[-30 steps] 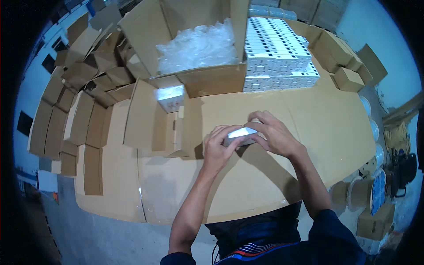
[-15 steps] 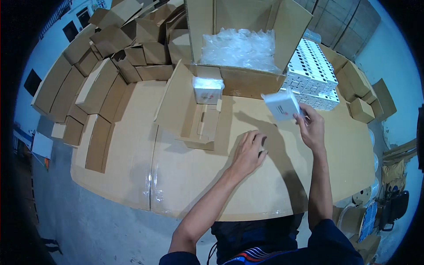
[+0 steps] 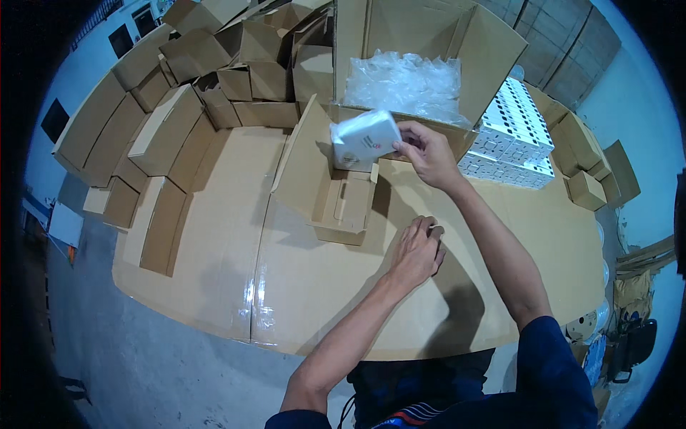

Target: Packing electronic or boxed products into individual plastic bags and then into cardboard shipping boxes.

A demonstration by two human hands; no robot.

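Nearest the body, the left hand [image 3: 418,252] rests palm down on the cardboard-covered surface [image 3: 300,300], fingers loosely curled and holding nothing; half a second ago it lay in much the same spot, though a second ago both hands were together working the packet. Just beyond it, the right hand [image 3: 427,151] pinches a small white packet [image 3: 364,139] by its right edge, lifted clear of the surface. Since the earlier frame that packet has travelled leftward and now hangs over the small open carton [image 3: 336,196], close to the white item already standing in it, perhaps touching, though the view does not settle it. Behind, a large open box [image 3: 493,57] holds clear plastic bags [image 3: 404,82]. To its right sit stacked white boxes [image 3: 511,129], and to the far left, piles of empty cartons [image 3: 164,121].
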